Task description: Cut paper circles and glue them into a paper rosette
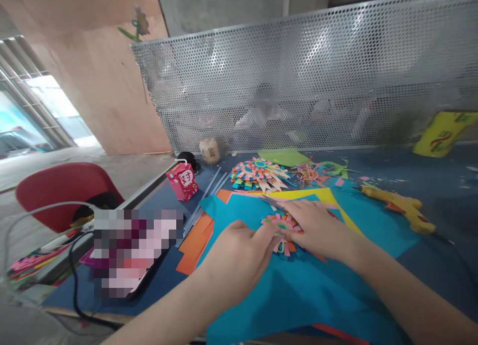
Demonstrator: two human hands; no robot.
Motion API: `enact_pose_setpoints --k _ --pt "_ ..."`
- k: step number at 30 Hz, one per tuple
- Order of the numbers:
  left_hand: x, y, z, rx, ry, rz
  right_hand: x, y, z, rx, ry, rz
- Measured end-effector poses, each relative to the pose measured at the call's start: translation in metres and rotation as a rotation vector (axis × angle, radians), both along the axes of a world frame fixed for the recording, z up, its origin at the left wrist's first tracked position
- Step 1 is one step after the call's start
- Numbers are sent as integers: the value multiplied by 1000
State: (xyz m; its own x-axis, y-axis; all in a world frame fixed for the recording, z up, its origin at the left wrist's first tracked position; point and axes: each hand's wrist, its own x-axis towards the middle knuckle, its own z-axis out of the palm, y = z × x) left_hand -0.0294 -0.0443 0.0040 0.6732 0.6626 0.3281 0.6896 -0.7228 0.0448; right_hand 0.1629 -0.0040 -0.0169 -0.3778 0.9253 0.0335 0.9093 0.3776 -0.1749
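Note:
A round fringed paper flower (281,220) in pink, orange and blue lies over a large blue sheet (284,300). My left hand (241,253) has its thumb and index finger pinched on the flower's middle. From the right, my right hand (317,228) bends over the same flower, its fingertips touching the flower's near side. A pair of scissors (269,201) is held in my right hand, blades pointing left and a bit of red handle showing behind the knuckles. My fingers hide part of the flower.
Beyond my hands sit finished-looking fringed flowers (257,173) and paper scraps (311,173). A yellow glue gun (401,208) lies right. Leftward are glue sticks (203,198), orange sheets (196,243), a pink drink carton (182,181) and a blurred-out device (138,253). A perforated metal screen (298,86) closes the back.

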Motion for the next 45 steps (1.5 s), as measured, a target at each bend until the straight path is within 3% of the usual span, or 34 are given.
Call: enact_pose_setpoints --k 6,12,16,22,25,28,34,40,45 --pt "29 33 -25 -147 -12 120 4 4 -3 5 25 -19" --pt "25 34 -38 -232 -105 209 3 7 -7 16 59 -30" --pt "25 35 -41 -264 -170 227 4 8 -8 -23 135 -33" --pt "23 39 -41 -304 -270 210 9 16 -14 -139 631 -131" --pt "21 39 -39 -354 -348 199 11 21 -16 -173 740 -164" --pt "19 40 -40 -409 -478 195 13 24 -14 -173 829 -142" --pt "17 53 -45 -718 -944 217 15 21 -3 -162 1003 -89" --pt "18 63 -41 -877 -1128 184 15 17 4 -164 1145 -102" --pt "17 64 -39 -901 -1248 127 9 14 8 -240 1295 -167"
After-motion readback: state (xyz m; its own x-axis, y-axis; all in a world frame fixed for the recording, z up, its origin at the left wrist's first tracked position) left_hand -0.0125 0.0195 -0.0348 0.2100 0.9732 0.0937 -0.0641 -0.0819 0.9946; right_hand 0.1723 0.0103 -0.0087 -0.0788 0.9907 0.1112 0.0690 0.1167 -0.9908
